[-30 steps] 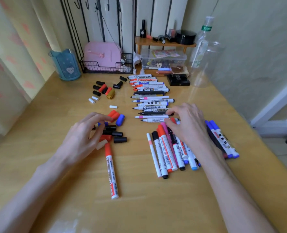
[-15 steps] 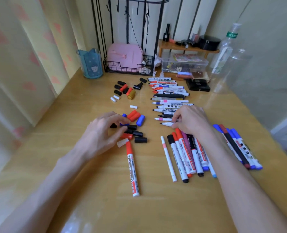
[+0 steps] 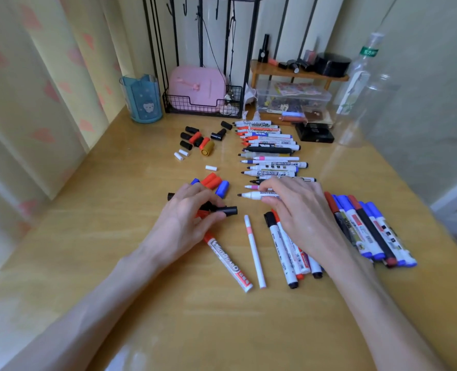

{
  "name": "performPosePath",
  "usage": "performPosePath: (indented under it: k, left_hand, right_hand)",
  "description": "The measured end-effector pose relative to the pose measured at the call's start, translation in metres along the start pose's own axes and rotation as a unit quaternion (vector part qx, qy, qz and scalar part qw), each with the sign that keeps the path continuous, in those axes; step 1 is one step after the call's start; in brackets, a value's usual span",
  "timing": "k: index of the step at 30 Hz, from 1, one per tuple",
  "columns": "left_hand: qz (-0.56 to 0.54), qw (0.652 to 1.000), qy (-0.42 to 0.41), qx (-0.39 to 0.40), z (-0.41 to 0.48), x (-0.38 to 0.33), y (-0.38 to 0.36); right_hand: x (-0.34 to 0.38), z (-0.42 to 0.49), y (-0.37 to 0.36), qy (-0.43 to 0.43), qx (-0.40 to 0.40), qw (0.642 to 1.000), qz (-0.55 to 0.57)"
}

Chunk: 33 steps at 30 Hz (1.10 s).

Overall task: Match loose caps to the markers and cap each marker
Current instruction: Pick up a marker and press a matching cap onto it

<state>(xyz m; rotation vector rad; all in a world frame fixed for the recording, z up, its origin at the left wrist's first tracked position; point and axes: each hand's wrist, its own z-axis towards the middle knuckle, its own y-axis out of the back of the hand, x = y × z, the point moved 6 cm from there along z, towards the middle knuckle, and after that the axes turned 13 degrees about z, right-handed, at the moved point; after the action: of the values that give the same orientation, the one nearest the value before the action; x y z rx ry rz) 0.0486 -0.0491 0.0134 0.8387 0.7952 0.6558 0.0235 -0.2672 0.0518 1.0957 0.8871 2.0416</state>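
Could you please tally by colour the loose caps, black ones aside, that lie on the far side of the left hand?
Red caps: 4
Blue caps: 2
White caps: 3
Gold cap: 1
Total: 10

Along the back of my yellow wooden table [image 3: 222, 330] stand a translucent blue plastic cup with a cat face [image 3: 143, 103], a black wire basket [image 3: 195, 111] holding a rounded pink case [image 3: 196, 87], a clear plastic box [image 3: 292, 99] and a clear green-labelled bottle [image 3: 355, 79].
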Motion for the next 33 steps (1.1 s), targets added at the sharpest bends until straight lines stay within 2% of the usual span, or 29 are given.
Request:
performPosePath:
  k: [5,10,17,26,31,33]
  left_hand:
    - [-0.115,0.992,0.038,-0.018,0.001,-0.003,0.01]
    - [-0.141,0.989,0.041,-0.021,0.0,-0.005,0.011]
    - [-0.114,0.993,0.023,-0.025,-0.002,-0.007,0.01]
    - [-0.115,0.992,-0.002,-0.052,-0.005,-0.01,0.018]
    - [-0.09,0.995,-0.009,-0.031,-0.001,-0.015,0.017]
    - [-0.078,0.997,-0.008,-0.013,0.001,-0.013,0.015]
  right_hand:
    - [-0.002,-0.004,0.004,0.003,-0.031,0.999,0.044]
    - [-0.002,-0.005,0.002,0.016,-0.037,0.998,0.048]
    - [0.01,-0.005,-0.012,0.052,-0.036,0.996,0.061]
    - [0.028,-0.01,-0.012,0.075,-0.095,0.992,0.036]
    - [0.015,-0.005,-0.012,0.042,-0.049,0.993,0.094]
    - [0.011,-0.003,-0.011,0.025,-0.045,0.996,0.073]
